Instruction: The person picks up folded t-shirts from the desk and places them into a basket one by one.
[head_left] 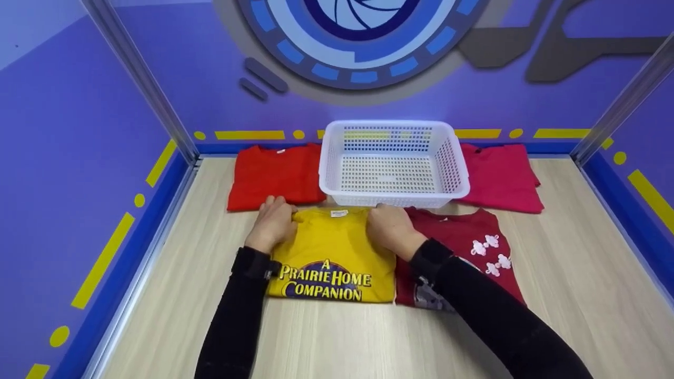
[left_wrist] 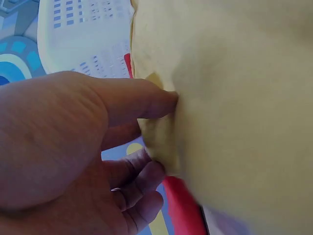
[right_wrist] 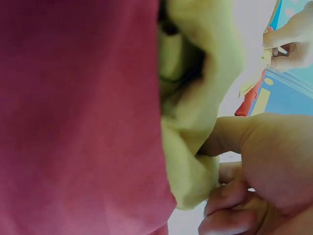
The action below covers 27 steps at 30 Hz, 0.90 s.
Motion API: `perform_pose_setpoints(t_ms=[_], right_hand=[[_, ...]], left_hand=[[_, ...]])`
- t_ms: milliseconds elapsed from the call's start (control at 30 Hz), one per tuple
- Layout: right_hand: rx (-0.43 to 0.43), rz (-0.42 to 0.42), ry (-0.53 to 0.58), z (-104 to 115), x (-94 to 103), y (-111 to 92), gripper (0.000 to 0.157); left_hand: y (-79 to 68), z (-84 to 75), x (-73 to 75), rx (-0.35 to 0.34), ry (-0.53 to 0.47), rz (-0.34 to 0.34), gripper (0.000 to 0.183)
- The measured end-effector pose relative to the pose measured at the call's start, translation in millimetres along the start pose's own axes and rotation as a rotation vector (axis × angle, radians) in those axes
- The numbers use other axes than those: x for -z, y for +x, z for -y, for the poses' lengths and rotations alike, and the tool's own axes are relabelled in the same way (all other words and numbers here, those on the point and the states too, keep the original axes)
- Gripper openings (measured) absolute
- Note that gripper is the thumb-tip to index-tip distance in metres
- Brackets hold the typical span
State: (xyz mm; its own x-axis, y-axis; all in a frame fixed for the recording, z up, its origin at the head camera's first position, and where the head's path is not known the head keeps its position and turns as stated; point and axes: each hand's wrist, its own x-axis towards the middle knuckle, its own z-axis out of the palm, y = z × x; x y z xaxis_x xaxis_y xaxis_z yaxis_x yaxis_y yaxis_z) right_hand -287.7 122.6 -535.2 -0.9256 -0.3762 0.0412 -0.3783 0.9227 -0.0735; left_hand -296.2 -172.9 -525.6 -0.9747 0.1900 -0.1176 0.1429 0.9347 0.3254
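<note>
A folded yellow T-shirt [head_left: 331,242], printed "A Prairie Home Companion", lies on the table in front of me. At its far left corner my left hand [head_left: 274,223] pinches the cloth between thumb and fingers, as the left wrist view shows close up. My right hand [head_left: 389,227] grips the far right corner; in the right wrist view its thumb presses into a bunched yellow fold [right_wrist: 190,171]. A folded dark red T-shirt [head_left: 484,226] with white flower shapes adjoins the yellow one on the right, partly hidden under my right forearm.
Behind the yellow shirt stands a white plastic basket [head_left: 392,200] with nothing in it. A folded red shirt [head_left: 276,176] lies to its left and a folded pink shirt [head_left: 500,179] to its right. Printed panels [head_left: 174,63] wall in the wooden table [head_left: 326,342].
</note>
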Motion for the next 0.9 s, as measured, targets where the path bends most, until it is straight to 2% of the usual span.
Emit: perform_pose_setpoints(t_ms=[67,167,233,300,367,433,567,667,900], right_hand=[[0.032,-0.042,0.055,-3.4,-0.2,-0.7,0.019],[0.061,-0.057,0.179,-9.0,2.8,-0.6,0.012],[0.065,-0.031,0.281,-12.3,8.0,-0.3,0.01],[0.055,0.019,0.371,-14.9,15.2,0.4,0.016],[0.053,0.063,0.443,-16.3,24.6,-0.2,0.02],[0.059,0.092,0.49,-17.7,33.0,-1.2,0.018],[0.097,0.105,0.532,-18.4,50.1,-6.1,0.01],[0.136,0.1,0.535,-19.6,61.2,-10.6,0.009],[0.218,-0.025,0.492,-23.2,83.3,-23.0,0.011]], left_hand=[[-1.7,1.4,1.6,0.003,-0.033,0.024,0.036],[-4.5,4.6,6.4,0.026,-0.115,0.072,0.031],[-6.3,7.2,12.1,0.043,-0.171,0.099,0.025],[-9.0,8.6,20.3,0.054,-0.229,0.123,0.022],[-12.4,8.8,30.0,0.046,-0.256,0.133,0.025],[-17.1,8.1,40.0,0.03,-0.274,0.135,0.033],[-28.6,6.8,58.4,-0.02,-0.281,0.119,0.041],[-37.9,6.0,69.7,-0.032,-0.287,0.097,0.035],[-58.7,1.5,89.4,-0.082,-0.296,-0.007,0.015]])
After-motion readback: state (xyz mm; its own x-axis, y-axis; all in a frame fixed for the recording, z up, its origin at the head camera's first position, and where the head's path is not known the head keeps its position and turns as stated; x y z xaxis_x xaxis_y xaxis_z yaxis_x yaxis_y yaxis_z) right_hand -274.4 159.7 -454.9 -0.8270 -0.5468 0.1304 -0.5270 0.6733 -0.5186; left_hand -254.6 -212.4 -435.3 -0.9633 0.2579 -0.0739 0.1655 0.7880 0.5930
